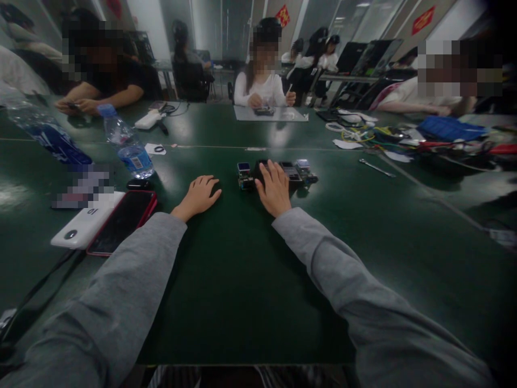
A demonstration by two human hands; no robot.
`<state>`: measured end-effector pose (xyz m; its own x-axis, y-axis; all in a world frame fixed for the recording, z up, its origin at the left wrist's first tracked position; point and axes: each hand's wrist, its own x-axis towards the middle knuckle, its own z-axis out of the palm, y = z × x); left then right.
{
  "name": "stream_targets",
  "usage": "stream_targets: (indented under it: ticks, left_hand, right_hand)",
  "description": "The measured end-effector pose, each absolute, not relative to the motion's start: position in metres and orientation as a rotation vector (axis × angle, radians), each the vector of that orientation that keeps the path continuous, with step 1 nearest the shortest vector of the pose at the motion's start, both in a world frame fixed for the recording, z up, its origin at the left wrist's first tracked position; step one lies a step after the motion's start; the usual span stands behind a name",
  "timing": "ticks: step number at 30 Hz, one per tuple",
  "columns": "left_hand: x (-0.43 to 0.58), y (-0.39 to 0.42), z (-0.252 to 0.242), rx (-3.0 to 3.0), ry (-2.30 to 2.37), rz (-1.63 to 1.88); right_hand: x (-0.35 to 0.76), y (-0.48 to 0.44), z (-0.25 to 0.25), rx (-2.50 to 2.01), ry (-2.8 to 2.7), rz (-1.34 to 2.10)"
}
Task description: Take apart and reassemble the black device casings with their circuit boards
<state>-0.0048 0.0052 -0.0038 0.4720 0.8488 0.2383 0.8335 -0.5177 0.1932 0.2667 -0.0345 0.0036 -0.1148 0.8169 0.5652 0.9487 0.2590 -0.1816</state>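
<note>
Right hand (pixel 275 188), palm down, its extended fingers slightly parted over the dark middle of an electronic assembly (pixel 291 172); whether it grips or merely rests there cannot be told. The assembly lies on the tabletop (pixel 246 302) ahead of the wearer, a small board with a screen (pixel 244 171) showing to the left of the fingers and another board (pixel 304 166) to the right. Left hand (pixel 201 192), released and holding nothing, is spread palm down at the tabletop, apart from the assembly. Both forearms are clad in grey sleeves (pixel 335 258).

Surface, left: a red-edged phone (pixel 123 222) overlapping a white device (pixel 84 225), a small black case (pixel 138 184), a blue-capped bottle (pixel 129 151) and a larger bottle (pixel 60 143), tilted in the view. Surface, right: a wrench (pixel 376 168) lying near tangled cables (pixel 369 136) and a blue bundle (pixel 450 128).

Room: across the tabletop, a person in a white top (pixel 260 89) works over a pale mat (pixel 242 113); other people sit at both sides and behind, before glazed partitions bearing red decorations (pixel 423 20)
</note>
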Motion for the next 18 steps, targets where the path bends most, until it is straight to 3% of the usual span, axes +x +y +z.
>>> stream_targets:
  ticks: [12, 18]
  left_hand:
    - [-0.005, 0.005, -0.002, 2.644, 1.513, 0.451]
    - [-0.004, 0.005, -0.003, 2.651, 1.523, 0.493]
  right_hand:
    - [0.267, -0.036, 0.007, -1.601, -1.963, -0.297]
    - [0.262, -0.038, 0.010, -1.338, -2.335, -0.178]
